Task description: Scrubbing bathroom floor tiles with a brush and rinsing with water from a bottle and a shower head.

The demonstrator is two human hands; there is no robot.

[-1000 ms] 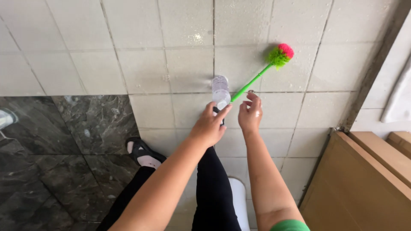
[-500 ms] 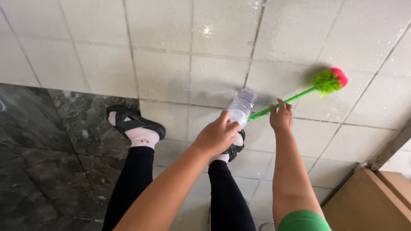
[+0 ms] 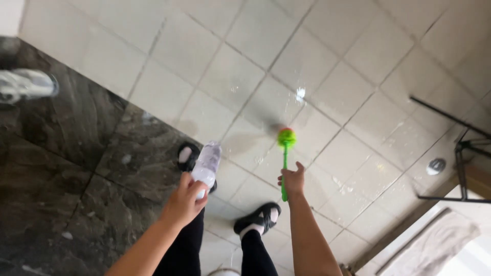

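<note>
My left hand (image 3: 185, 202) is wrapped around the lower end of 1 clear plastic bottle (image 3: 206, 166), fingers closed on it; the bottle points up and away from me, above the seam where the dark marble floor (image 3: 56, 168) meets the pale tiled floor (image 3: 255, 66). My right hand (image 3: 293, 180) is closed around the green handle of 1 brush (image 3: 285, 153), gripping near the lower end of the handle. The handle runs nearly straight up in the view, and the brush head, green with a touch of pink, sits over the pale tiles, well apart from the bottle. Below the hands, my 2 feet in black sandals (image 3: 258, 219) and white socks stand on the tiles, 1 partly hidden behind the bottle. A black metal frame (image 3: 463, 148) stands at the right edge, with a round floor drain (image 3: 435, 166) near it.
</note>
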